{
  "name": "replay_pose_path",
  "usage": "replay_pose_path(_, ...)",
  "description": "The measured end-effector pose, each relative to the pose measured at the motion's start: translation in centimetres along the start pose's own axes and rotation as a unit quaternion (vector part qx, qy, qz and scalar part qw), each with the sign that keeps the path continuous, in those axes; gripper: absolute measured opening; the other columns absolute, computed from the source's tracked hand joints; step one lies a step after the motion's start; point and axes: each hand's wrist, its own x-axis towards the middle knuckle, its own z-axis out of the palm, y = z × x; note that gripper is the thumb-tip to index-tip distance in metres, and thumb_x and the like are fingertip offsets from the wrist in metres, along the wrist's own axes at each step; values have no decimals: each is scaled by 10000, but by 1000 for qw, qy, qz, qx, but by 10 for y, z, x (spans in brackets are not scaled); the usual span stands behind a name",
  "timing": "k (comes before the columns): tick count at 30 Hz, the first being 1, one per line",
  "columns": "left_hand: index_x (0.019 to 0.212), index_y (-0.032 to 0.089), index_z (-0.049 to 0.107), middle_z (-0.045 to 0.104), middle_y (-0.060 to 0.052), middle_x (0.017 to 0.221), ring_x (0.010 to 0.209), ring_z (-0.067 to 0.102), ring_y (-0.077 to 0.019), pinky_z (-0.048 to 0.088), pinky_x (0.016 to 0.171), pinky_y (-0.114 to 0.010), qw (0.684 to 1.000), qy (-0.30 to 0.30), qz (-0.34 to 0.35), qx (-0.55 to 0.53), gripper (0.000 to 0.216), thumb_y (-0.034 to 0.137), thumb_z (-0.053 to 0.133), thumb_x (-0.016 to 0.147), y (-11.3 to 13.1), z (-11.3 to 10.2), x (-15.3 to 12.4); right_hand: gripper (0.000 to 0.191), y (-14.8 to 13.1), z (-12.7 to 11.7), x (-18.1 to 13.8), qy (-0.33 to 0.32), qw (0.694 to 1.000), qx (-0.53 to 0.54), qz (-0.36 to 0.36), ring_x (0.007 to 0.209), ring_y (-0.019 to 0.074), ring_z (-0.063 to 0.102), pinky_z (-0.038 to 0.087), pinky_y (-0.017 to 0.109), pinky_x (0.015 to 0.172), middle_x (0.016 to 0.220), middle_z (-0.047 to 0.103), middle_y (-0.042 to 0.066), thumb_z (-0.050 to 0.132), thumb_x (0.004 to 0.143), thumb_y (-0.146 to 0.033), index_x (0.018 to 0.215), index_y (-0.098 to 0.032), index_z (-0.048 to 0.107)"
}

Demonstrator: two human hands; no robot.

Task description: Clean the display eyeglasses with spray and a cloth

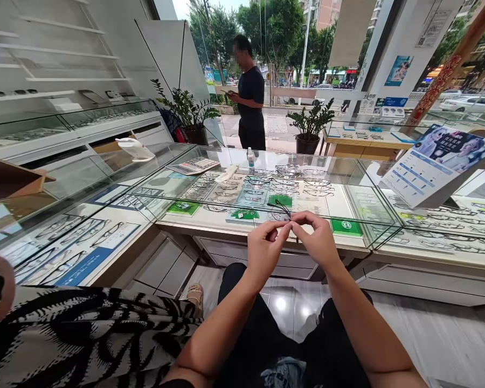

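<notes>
My left hand point(265, 245) and my right hand point(317, 237) meet in front of me, fingertips pinched together on a thin black eyeglass frame point(282, 208). One dark temple arm sticks up and to the left above my fingers. Both hands hover over my lap, just short of the glass display counter point(355, 207), which is full of rows of spectacles.
A person in a black-and-white patterned garment point(76, 334) sits close at my left. Another person in dark clothes point(250, 97) stands beyond the counter by the doorway. On the counter lie a calculator point(194, 165), a small bottle point(250, 157) and a slanted brochure stand point(432, 167). Potted plants point(309, 126) flank the entrance.
</notes>
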Motion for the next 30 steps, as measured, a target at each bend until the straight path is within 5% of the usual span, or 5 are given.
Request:
replay_pose_path(9,915,175,858,298,71,636,602,277,-103,234,599,-287,981,-31,-169,-86,468,631,905,818,-6,10,39,200,7,11,6,57,985,-111,-119,1228,292,802,624,466,1090,1266,853,122,676,1028,-270,1155,-234,828)
replay_pose_path(15,874,166,833,250,75,606,602,237,-117,178,615,-310,982,-120,-143,8,410,573,816,832,-7,-4,87,234,21,1,15,-4,995,-47,-84,1264,266,777,616,400,1030,1321,841,98,690,1037,-300,1225,-245,819)
replay_pose_path(20,872,178,861,357,53,582,594,293,-127,191,623,-325,954,-242,-75,160,316,479,769,873,-1,-7,147,194,35,-15,21,-58,998,-18,-28,854,187,698,534,324,807,935,798,40,675,1032,-354,962,-221,799)
replay_pose_path(25,917,183,899,557,3,623,615,445,-150,276,641,-336,904,-309,-4,295,201,350,789,900,1,42,223,367,75,-19,1,-182,971,-11,154,568,117,313,252,300,592,567,388,-78,666,1007,-497,775,-212,671)
replay_pose_path(30,986,178,921,760,-68,801,734,612,-195,381,694,-334,844,-384,42,372,183,256,789,887,-22,118,295,362,143,2,-54,-293,912,-94,271,594,110,353,231,293,602,584,437,-62,727,948,-429,681,-199,644)
